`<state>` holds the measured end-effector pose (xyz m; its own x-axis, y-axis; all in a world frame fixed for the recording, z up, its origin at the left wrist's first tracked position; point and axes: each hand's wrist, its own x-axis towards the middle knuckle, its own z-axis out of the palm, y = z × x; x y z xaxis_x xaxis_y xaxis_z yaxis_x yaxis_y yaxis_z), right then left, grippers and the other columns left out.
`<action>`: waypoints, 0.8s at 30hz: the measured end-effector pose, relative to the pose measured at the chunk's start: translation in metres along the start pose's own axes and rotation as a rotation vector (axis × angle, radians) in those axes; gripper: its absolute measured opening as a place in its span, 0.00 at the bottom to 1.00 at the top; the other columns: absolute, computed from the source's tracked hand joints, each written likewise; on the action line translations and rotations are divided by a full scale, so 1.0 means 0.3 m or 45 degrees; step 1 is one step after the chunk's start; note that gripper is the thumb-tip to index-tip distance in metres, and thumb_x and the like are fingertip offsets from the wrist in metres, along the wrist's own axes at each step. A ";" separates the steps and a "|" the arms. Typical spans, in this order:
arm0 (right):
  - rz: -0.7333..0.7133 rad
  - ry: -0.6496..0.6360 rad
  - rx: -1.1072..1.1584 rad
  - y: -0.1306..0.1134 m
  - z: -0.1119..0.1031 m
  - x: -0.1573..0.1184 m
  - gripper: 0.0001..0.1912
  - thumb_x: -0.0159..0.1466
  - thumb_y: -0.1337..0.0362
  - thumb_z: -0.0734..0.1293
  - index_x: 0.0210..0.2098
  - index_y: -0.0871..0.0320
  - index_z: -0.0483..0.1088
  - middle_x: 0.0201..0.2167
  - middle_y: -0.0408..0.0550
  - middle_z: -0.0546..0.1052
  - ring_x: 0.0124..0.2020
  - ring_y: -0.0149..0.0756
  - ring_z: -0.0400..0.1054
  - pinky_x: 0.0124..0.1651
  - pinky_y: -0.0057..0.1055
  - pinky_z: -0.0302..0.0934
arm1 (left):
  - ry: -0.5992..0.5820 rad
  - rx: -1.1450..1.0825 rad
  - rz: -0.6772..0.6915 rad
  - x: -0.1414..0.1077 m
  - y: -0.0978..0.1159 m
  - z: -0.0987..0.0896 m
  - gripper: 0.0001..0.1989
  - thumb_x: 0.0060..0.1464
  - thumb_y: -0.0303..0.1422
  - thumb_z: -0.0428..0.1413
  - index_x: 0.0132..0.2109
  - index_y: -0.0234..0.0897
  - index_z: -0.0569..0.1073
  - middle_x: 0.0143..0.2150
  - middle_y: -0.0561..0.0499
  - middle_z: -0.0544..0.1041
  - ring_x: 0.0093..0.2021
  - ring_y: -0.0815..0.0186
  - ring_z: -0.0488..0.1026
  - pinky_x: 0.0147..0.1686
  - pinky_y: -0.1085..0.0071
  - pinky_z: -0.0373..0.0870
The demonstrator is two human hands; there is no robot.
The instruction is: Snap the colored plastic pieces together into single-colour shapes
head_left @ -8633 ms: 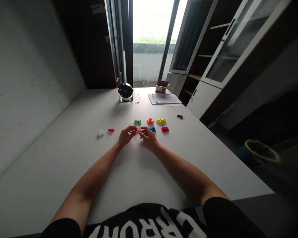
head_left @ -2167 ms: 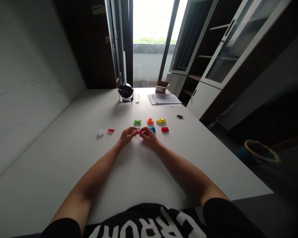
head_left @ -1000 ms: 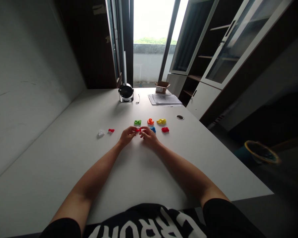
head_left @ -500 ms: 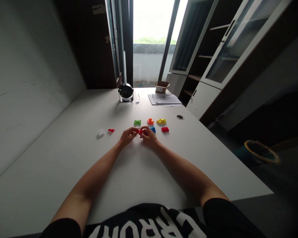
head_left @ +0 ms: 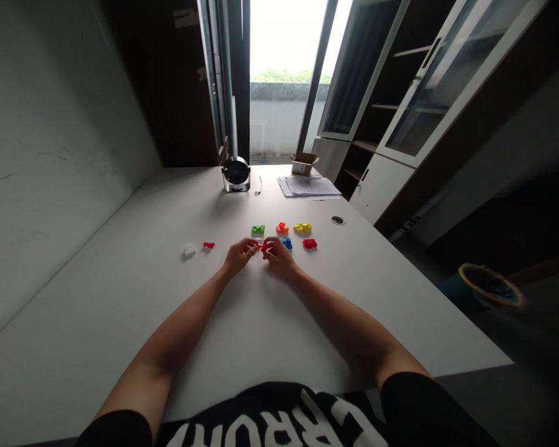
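Note:
Close together over the middle of the white table (head_left: 261, 316), my left hand (head_left: 240, 254) and my right hand (head_left: 278, 254) pinch a small red plastic piece (head_left: 263, 246) between their fingertips. Its exact shape is mostly covered by the fingers. Just behind it lies a small white piece (head_left: 259, 239), partly hidden. A blue plastic piece (head_left: 287, 243) sits right beside my right hand, also partly covered. Farther back are a green piece (head_left: 258, 230), an orange piece (head_left: 282, 228) and a yellow piece (head_left: 302, 228). Another red piece (head_left: 310, 243) lies to the right.
Left of my hands lie a little red piece (head_left: 208, 245) and a white piece (head_left: 189, 250). A round black device on a stand (head_left: 236, 174), papers (head_left: 310, 186) and an open cardboard box (head_left: 304, 164) are at the back. A cable hole (head_left: 338, 220) is at right.
The fingers have shifted slightly around the red piece, and it sits at a slightly different angle. The pieces on the table have not moved.

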<state>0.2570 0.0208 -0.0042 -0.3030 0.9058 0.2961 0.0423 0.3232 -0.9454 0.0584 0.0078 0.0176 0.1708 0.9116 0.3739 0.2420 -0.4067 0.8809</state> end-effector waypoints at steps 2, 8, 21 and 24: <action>-0.003 -0.002 -0.018 0.000 0.001 0.000 0.19 0.59 0.60 0.69 0.49 0.51 0.64 0.37 0.42 0.76 0.32 0.34 0.73 0.34 0.31 0.68 | -0.010 0.008 -0.008 0.000 0.001 -0.002 0.13 0.60 0.40 0.59 0.47 0.37 0.78 0.38 0.48 0.81 0.35 0.65 0.76 0.37 0.69 0.73; -0.024 0.029 -0.075 0.001 0.009 -0.004 0.19 0.59 0.61 0.68 0.49 0.51 0.65 0.38 0.43 0.76 0.32 0.33 0.73 0.34 0.31 0.68 | -0.019 -0.027 -0.029 0.001 -0.005 0.001 0.12 0.60 0.40 0.59 0.45 0.36 0.78 0.35 0.49 0.80 0.33 0.66 0.75 0.36 0.70 0.71; -0.008 0.034 -0.048 -0.041 0.010 -0.011 0.20 0.65 0.51 0.68 0.52 0.52 0.67 0.33 0.43 0.77 0.31 0.34 0.73 0.35 0.32 0.68 | 0.023 -0.137 -0.003 0.007 -0.014 0.000 0.13 0.57 0.40 0.62 0.45 0.37 0.78 0.41 0.46 0.81 0.37 0.64 0.77 0.40 0.68 0.74; 0.001 0.030 -0.043 -0.051 0.011 -0.011 0.20 0.64 0.50 0.68 0.51 0.52 0.68 0.33 0.42 0.76 0.31 0.34 0.73 0.35 0.31 0.69 | 0.027 -0.119 -0.006 0.006 -0.011 -0.001 0.13 0.57 0.41 0.62 0.44 0.37 0.78 0.41 0.46 0.81 0.36 0.65 0.76 0.38 0.68 0.74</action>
<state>0.2543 0.0118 0.0089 -0.2804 0.9121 0.2991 0.0748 0.3314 -0.9405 0.0577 0.0107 0.0153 0.1498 0.9148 0.3752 0.1524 -0.3963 0.9054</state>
